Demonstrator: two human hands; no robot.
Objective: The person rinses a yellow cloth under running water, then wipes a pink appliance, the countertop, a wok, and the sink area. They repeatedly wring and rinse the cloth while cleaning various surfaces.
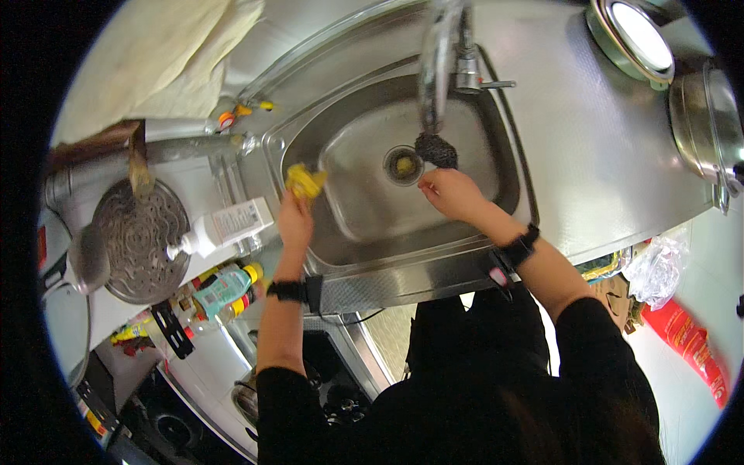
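My left hand (295,221) grips a crumpled yellow cloth (304,181) over the left rim of the stainless steel sink (372,232). Over the basin, my right hand (456,195) has its fingers curled beside the round drain (393,179). A dark mesh scouring pad (437,151) lies right by its knuckles, under the spout of the faucet (433,87). Whether the right fingers hold anything is not clear. Inside the drain sits a small yellowish clump (404,165).
A white pump bottle (232,225) lies on its side left of the sink, near a round patterned metal plate (142,244) and a ladle (88,260). Several bottles (229,290) stand below. At right are a metal pot (697,122) and a lidded container (633,40).
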